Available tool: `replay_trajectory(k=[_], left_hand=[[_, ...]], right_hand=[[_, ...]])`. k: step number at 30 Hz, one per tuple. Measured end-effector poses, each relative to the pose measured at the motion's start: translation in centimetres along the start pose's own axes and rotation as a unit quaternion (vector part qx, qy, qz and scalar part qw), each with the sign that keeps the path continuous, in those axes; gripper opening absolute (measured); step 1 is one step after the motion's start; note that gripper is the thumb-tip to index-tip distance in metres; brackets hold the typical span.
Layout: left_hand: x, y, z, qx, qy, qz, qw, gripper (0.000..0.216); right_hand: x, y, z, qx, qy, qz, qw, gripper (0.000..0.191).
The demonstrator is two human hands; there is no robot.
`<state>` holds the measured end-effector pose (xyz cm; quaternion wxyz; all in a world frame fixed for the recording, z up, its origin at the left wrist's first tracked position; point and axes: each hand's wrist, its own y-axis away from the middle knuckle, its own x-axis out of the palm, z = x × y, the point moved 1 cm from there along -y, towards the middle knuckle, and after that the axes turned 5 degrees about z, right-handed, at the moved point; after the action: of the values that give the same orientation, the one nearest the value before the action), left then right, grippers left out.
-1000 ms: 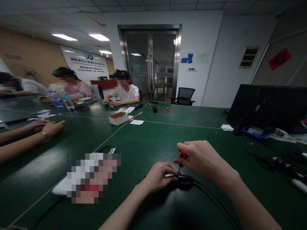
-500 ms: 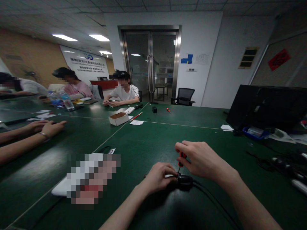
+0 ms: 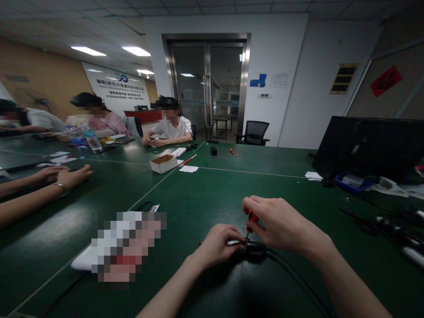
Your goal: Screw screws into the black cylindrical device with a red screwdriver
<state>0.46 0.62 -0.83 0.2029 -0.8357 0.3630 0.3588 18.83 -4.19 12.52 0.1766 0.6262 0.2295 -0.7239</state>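
In the head view my right hand (image 3: 280, 221) is closed round the red and black handle of a small screwdriver (image 3: 253, 219). Its thin shaft points down, and the tip meets the near end of a black cable-ended device (image 3: 255, 251). Closed over the device's left part is my left hand (image 3: 219, 244), its fingertips beside the screwdriver tip. A white edge shows under those fingers; the rest of that part is hidden. Two black cables (image 3: 291, 269) run from the device toward the lower right.
A white device (image 3: 82, 260), partly blurred out, lies left on the green table (image 3: 198, 203). Farther back are a small open box (image 3: 164, 164), another screwdriver (image 3: 232, 152) and a black block (image 3: 213, 151). A monitor (image 3: 371, 150) and cables stand right. Another person's hands (image 3: 66, 176) are at left.
My right hand has shifted very slightly and the screwdriver handle leans a little more to the right. My left hand and the device look unmoved.
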Motion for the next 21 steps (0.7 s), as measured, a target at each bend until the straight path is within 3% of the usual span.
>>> replay_trajectory(k=[2,6,14,18,21], left_hand=[[0.0,0.0,0.1,0.002,0.0,-0.001,1.0,0.013],[0.1,0.0,0.2,0.006,0.001,-0.002,1.0,0.012],[0.1,-0.1,0.3,0.006,0.003,-0.004,1.0,0.013],[0.2,-0.1,0.3,0.001,0.002,-0.004,1.0,0.012],[0.2,0.0,0.3,-0.003,0.003,-0.003,1.0,0.012]], right_hand=[[0.0,-0.4,0.0,0.02,0.026,-0.004,0.999,0.006],[-0.1,-0.7,0.0,0.047,0.063,0.008,0.997,0.016],[0.0,0.1,0.0,-0.001,0.01,0.012,1.0,0.013],[0.1,-0.5,0.0,0.038,0.048,0.003,0.998,0.01],[0.0,-0.9,-0.3,0.078,0.084,0.006,0.993,0.02]])
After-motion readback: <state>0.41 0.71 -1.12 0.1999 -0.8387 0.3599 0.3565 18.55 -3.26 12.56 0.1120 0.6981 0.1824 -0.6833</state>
